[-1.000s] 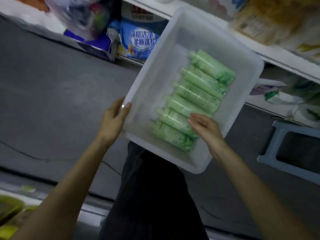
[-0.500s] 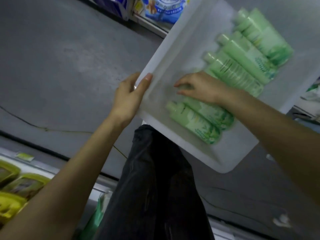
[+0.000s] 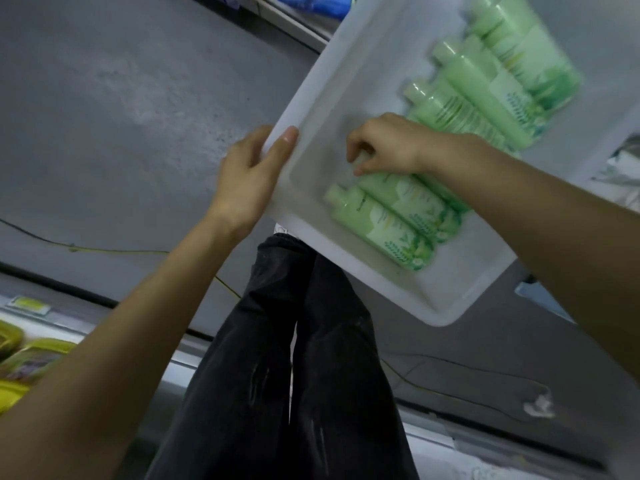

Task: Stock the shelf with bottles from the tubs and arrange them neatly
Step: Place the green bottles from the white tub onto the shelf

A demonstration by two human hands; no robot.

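Note:
A white plastic tub [image 3: 346,81] is held up in front of me, with several green bottles [image 3: 485,95] lying side by side in it. My left hand [image 3: 249,174] grips the tub's left rim, thumb over the edge. My right hand [image 3: 384,147] reaches into the tub, its fingers curled round the neck of one green bottle [image 3: 401,195] in the middle of the row. Nearest me lies another green bottle [image 3: 381,230], untouched.
A grey floor [image 3: 121,98] lies below. Blue packages [image 3: 311,3] stand on a low shelf at the top edge. Yellow containers [image 3: 20,362] sit on a shelf at the lower left. My dark trousers [image 3: 294,375] fill the middle. A wire [image 3: 104,251] runs across the floor.
My right hand slid from the bottles' bases up to their necks and curled round one. The tub came closer and shifted up and right in view. My left hand kept its hold.

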